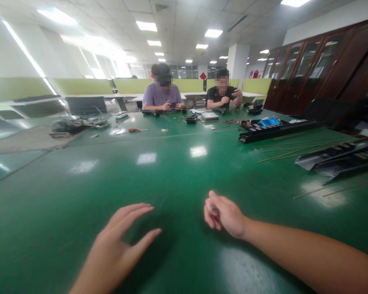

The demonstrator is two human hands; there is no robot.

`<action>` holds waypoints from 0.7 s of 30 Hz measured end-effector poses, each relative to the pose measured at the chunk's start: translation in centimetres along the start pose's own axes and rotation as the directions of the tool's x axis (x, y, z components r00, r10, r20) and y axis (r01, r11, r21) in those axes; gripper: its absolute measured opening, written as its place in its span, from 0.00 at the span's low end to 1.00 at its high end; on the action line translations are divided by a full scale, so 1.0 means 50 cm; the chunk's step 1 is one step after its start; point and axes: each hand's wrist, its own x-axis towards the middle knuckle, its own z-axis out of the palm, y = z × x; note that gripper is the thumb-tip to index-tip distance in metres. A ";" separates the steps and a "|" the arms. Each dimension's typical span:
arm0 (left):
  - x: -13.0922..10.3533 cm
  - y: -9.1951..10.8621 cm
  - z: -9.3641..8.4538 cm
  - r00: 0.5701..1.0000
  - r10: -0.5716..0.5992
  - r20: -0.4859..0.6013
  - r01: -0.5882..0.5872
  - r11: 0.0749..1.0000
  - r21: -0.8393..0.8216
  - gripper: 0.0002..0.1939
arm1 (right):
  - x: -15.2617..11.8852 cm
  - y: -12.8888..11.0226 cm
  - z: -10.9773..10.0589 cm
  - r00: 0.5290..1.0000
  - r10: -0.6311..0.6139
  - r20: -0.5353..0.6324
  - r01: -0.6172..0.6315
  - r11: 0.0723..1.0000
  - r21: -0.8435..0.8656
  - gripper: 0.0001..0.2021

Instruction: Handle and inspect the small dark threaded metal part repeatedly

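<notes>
I see the left hand (119, 241) spread wide, empty. Right hand (228, 216) curls around a small object (214, 208), mostly hidden, can't ID. Could slip onto the glossy green table (178, 175) if that grip slackens.

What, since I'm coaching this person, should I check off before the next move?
1. Bare left grip open: ok, thumb and fingers apart.
2. Bare right grip free: cannot tell; fingers curled, contents unclear.
3. Slim red-handled screwdriver apart from both grips: ok.
4. Thin brass-coloured rods apart from bare right forearm: ok.
5. Co-workers' hands apart from both grips: ok, across the glossy green tabletop.
</notes>
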 end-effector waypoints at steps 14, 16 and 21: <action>0.061 0.181 0.183 0.999 0.036 0.028 -0.019 0.889 -0.458 0.04 | -0.006 -0.005 0.017 0.998 -0.031 0.052 0.033 0.999 -0.034 0.34; 0.059 0.182 0.184 0.998 0.008 0.058 0.020 0.886 -0.463 0.03 | -0.003 -0.003 0.019 0.994 -0.032 0.106 0.033 0.999 -0.007 0.35; 0.060 0.138 0.116 0.950 -0.304 0.070 0.284 0.750 -0.597 0.13 | 0.005 0.005 0.015 0.973 0.016 0.232 -0.055 0.985 0.161 0.34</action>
